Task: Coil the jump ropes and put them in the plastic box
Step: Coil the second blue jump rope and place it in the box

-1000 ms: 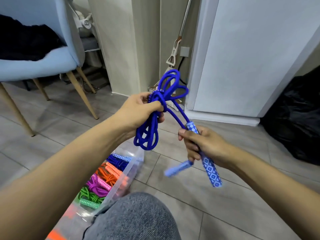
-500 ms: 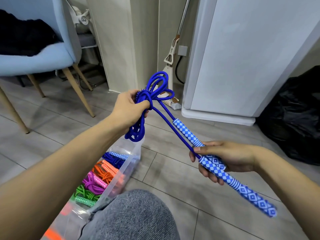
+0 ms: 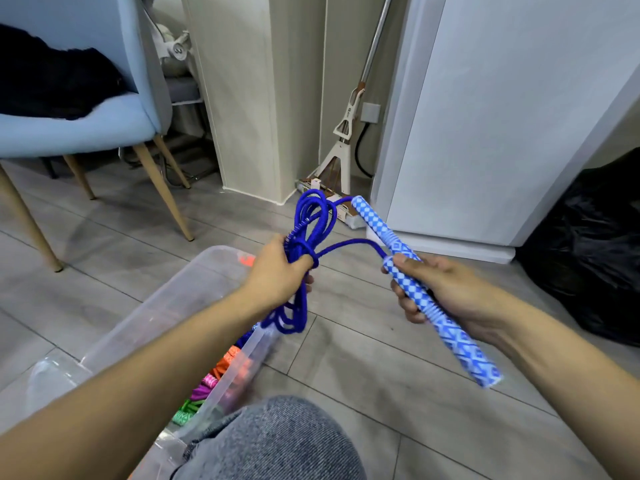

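My left hand [image 3: 277,275] grips the middle of a coiled blue jump rope [image 3: 311,216], with loops sticking out above and hanging below the fist. My right hand [image 3: 440,289] holds the rope's two blue-and-white patterned handles [image 3: 415,296] side by side, pointing up-left toward the coil. A short length of cord arcs from the coil to the handles. Below my left arm, the clear plastic box [image 3: 187,292] stands on the floor with coiled orange, pink and green ropes [image 3: 214,379] inside it.
My knee in grey fabric [image 3: 277,441] is at the bottom middle, against the box. A light blue chair [image 3: 86,126] with wooden legs stands at the left. A mop [image 3: 346,143] leans in the corner, a black bag [image 3: 595,251] at the right.
My right hand swung the two handles up toward the coil, and the cord between them has gone slack. My view tilted down, showing more of the box.
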Motion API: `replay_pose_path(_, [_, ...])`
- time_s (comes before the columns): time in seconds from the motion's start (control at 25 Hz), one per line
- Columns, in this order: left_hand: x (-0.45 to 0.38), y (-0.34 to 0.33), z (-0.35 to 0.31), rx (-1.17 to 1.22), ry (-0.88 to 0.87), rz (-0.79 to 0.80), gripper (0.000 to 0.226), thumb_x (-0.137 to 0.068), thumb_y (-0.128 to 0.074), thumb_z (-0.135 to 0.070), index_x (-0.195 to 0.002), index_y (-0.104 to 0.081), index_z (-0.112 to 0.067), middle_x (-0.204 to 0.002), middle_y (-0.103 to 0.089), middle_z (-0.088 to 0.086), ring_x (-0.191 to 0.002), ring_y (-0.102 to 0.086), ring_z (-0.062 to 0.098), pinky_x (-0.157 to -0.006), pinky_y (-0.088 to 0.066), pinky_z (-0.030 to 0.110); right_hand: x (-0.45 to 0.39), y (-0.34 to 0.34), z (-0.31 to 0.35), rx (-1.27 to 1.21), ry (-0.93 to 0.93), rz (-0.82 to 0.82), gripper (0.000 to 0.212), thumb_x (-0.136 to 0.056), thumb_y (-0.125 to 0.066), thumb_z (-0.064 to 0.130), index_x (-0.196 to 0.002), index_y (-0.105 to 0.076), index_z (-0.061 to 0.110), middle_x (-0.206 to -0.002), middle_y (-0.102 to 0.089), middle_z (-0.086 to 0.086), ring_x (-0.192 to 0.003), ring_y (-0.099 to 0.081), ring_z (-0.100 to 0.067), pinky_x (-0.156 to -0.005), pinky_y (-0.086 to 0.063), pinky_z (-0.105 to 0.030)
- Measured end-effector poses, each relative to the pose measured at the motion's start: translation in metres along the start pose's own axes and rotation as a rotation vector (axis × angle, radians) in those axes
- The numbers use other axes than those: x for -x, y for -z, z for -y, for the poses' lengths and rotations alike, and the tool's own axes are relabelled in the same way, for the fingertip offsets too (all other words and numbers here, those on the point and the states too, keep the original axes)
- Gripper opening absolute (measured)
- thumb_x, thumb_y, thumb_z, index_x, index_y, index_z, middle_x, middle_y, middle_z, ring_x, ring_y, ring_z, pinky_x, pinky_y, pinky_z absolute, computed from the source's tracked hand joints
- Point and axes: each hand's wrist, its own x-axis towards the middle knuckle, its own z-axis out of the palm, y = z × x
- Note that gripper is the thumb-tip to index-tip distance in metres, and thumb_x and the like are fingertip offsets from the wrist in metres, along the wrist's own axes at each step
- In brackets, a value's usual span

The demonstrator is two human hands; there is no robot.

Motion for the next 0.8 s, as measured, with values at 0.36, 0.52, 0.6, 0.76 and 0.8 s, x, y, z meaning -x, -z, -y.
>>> replay_pose_path(0.36, [0.016,-0.021,0.001,0.741,0.232,0.184,0.025,-0.091,-0.054,0.0,-0.116,-0.057,-0.003,-0.092,-0.065,0.023,-0.077,-0.064,0.038,-0.075,-0.056,0.057,-0.047,-0.08,-0.01,0.361,0.288,-0.265,0.022,-0.103,-0.052,0.026,-0.112,-0.055,0.007,-0.089,-0.067,-0.012,-0.055,-0.067,-0.002,-0.044,-0.05,-0.021])
replay_pose_path(0.52, [0.013,-0.005,0.009,0.685,0.18,0.163,0.038,-0.083,-0.061,0.011,-0.117,-0.054,-0.006,-0.086,-0.068,0.018,-0.066,-0.067,0.027,-0.062,-0.059,0.037,-0.072,-0.098,-0.015,0.512,0.284,-0.331,0.023,-0.101,-0.051,0.037,-0.112,-0.053,0.017,-0.094,-0.068,-0.003,-0.086,-0.067,-0.021,-0.076,-0.056,-0.037])
replay_pose_path(0.6, [0.009,0.005,0.011,0.657,0.155,0.094,0.034,-0.081,-0.061,0.016,-0.106,-0.057,-0.007,-0.08,-0.068,0.015,-0.059,-0.067,0.022,-0.055,-0.057,0.031,-0.08,-0.11,-0.016,0.574,0.286,-0.273,0.025,-0.102,-0.048,0.038,-0.112,-0.054,0.016,-0.098,-0.067,-0.004,-0.091,-0.064,-0.023,-0.081,-0.053,-0.039])
replay_pose_path(0.76, [-0.021,0.041,0.023,0.706,0.161,-0.144,0.028,-0.08,-0.063,0.014,-0.09,-0.055,-0.011,-0.074,-0.065,0.011,-0.059,-0.065,0.02,-0.057,-0.057,0.032,-0.098,-0.126,-0.02,0.752,0.309,-0.167,0.025,-0.104,-0.046,0.029,-0.105,-0.062,0.009,-0.092,-0.065,-0.008,-0.083,-0.061,-0.024,-0.078,-0.049,-0.037])
replay_pose_path(0.8, [-0.03,0.05,0.028,0.71,0.138,-0.188,0.03,-0.079,-0.065,0.014,-0.094,-0.055,-0.01,-0.076,-0.065,0.01,-0.062,-0.064,0.021,-0.059,-0.058,0.034,-0.101,-0.131,-0.024,0.691,0.267,-0.105,0.023,-0.104,-0.046,0.027,-0.107,-0.062,0.011,-0.088,-0.066,-0.006,-0.077,-0.061,-0.022,-0.076,-0.053,-0.037])
